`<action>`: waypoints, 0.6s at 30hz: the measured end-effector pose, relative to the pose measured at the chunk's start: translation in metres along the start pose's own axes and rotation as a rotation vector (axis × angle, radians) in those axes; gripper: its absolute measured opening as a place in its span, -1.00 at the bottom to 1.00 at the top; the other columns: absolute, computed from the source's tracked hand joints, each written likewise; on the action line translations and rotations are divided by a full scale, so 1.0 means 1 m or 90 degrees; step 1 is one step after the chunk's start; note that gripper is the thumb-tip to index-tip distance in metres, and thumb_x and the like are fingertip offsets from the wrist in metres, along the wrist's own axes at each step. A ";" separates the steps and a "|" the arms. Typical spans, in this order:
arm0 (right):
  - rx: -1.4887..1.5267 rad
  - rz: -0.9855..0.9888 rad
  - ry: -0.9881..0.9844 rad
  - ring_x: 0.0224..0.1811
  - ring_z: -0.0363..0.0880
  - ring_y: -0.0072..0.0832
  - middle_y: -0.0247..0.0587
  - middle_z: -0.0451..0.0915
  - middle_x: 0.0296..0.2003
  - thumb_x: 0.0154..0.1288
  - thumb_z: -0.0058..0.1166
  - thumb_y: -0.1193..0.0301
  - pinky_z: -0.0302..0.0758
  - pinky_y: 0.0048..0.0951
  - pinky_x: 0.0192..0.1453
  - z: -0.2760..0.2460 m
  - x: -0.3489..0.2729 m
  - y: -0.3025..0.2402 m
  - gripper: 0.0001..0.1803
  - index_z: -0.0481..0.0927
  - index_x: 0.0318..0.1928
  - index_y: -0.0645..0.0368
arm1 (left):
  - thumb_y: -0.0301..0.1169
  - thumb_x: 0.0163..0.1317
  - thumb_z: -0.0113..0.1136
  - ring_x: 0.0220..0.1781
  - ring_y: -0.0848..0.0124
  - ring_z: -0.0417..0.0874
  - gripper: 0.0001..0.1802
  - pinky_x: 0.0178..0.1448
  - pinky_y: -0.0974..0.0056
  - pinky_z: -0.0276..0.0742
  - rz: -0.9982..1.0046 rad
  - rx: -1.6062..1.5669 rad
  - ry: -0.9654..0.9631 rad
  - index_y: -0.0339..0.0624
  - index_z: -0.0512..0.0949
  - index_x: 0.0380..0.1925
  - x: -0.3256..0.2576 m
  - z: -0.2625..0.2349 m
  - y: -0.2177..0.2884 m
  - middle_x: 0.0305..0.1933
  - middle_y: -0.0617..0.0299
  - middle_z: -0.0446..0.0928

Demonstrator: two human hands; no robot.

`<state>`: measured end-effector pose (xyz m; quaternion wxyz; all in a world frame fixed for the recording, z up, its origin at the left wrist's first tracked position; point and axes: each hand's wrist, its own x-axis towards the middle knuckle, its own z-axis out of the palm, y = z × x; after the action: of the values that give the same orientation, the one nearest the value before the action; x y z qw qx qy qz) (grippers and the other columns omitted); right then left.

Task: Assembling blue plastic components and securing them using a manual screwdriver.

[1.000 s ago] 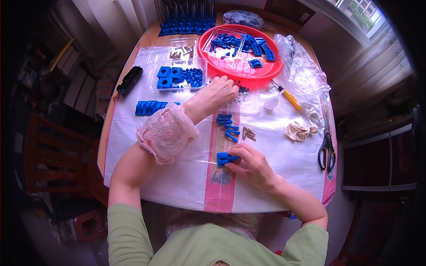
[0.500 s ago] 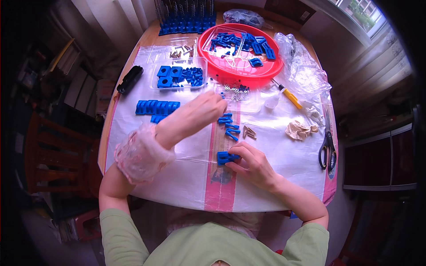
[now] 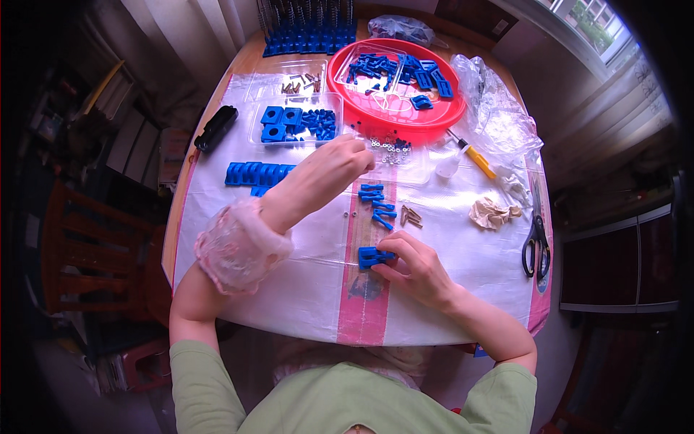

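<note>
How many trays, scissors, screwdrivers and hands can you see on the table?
Red round tray: 1
Clear plastic trays holding blue parts, screws or small nuts: 3
Black scissors: 1
Yellow-handled screwdriver: 1
Hands: 2, the left hand and the right hand, which holds a blue part
Total: 8

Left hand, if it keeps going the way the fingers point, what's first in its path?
Likely the scatter of small silver hardware just beyond the left hand fingertips, with the red tray farther behind. Hand height above the table is unclear, so it might pass over them.
</note>
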<state>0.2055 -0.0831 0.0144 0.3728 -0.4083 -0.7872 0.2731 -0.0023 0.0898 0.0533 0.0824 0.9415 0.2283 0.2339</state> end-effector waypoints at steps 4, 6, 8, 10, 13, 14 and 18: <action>-0.025 -0.023 -0.009 -0.20 0.74 -0.33 -0.08 0.64 -0.10 0.20 0.46 0.61 0.77 -0.42 -0.19 -0.002 -0.001 0.003 -0.56 0.57 0.06 0.26 | -0.56 0.23 0.26 -0.06 0.14 0.68 -0.92 0.07 0.13 0.65 0.027 0.092 0.007 -0.29 0.69 -0.29 0.030 0.028 -0.007 -0.24 0.08 0.66; -0.017 -0.020 -0.008 -0.19 0.74 -0.31 -0.08 0.64 -0.10 0.21 0.46 0.61 0.78 -0.41 -0.19 -0.001 -0.001 0.003 -0.56 0.57 0.06 0.26 | -0.58 0.21 0.24 -0.04 0.14 0.69 -0.89 0.09 0.12 0.66 0.022 0.117 -0.004 -0.29 0.69 -0.29 0.039 0.034 -0.008 -0.22 0.07 0.67; -0.020 -0.023 -0.006 -0.18 0.74 -0.30 -0.07 0.64 -0.10 0.21 0.46 0.61 0.78 -0.41 -0.18 -0.001 -0.001 0.003 -0.56 0.57 0.06 0.26 | -0.59 0.19 0.22 -0.03 0.14 0.70 -0.87 0.11 0.12 0.67 0.005 0.110 -0.031 -0.28 0.69 -0.28 0.044 0.039 -0.008 -0.21 0.05 0.68; -0.021 -0.025 -0.003 -0.18 0.74 -0.29 -0.07 0.64 -0.10 0.21 0.46 0.60 0.78 -0.41 -0.18 -0.002 -0.001 0.003 -0.56 0.57 0.06 0.26 | -0.60 0.19 0.22 -0.02 0.13 0.70 -0.88 0.11 0.11 0.67 -0.007 0.127 -0.034 -0.29 0.68 -0.28 0.044 0.042 -0.007 -0.20 0.05 0.67; -0.020 -0.027 -0.001 -0.18 0.74 -0.29 -0.07 0.65 -0.09 0.20 0.47 0.60 0.78 -0.40 -0.18 -0.002 -0.001 0.003 -0.57 0.58 0.06 0.26 | -0.60 0.15 0.25 -0.02 0.14 0.73 -0.88 0.08 0.14 0.72 -0.021 0.140 -0.027 -0.28 0.68 -0.30 0.043 0.043 -0.008 -0.20 0.03 0.70; -0.021 -0.028 -0.001 -0.18 0.74 -0.29 -0.07 0.65 -0.09 0.20 0.47 0.60 0.78 -0.40 -0.18 -0.002 -0.001 0.003 -0.57 0.58 0.06 0.26 | -0.60 0.13 0.28 -0.03 0.15 0.74 -0.88 0.07 0.15 0.74 -0.025 0.142 -0.022 -0.26 0.69 -0.31 0.042 0.043 -0.008 -0.19 0.02 0.71; -0.023 -0.027 -0.004 -0.18 0.74 -0.30 -0.07 0.65 -0.10 0.21 0.47 0.59 0.77 -0.39 -0.18 -0.002 0.000 0.002 -0.57 0.59 0.05 0.25 | -0.60 0.13 0.27 -0.01 0.14 0.74 -0.83 0.06 0.15 0.74 -0.018 0.148 -0.011 -0.28 0.65 -0.24 0.042 0.046 -0.008 -0.16 0.03 0.68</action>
<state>0.2078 -0.0817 0.0144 0.3690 -0.3973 -0.8014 0.2523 0.0498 0.1148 0.0280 -0.0217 0.9433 0.2665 0.1967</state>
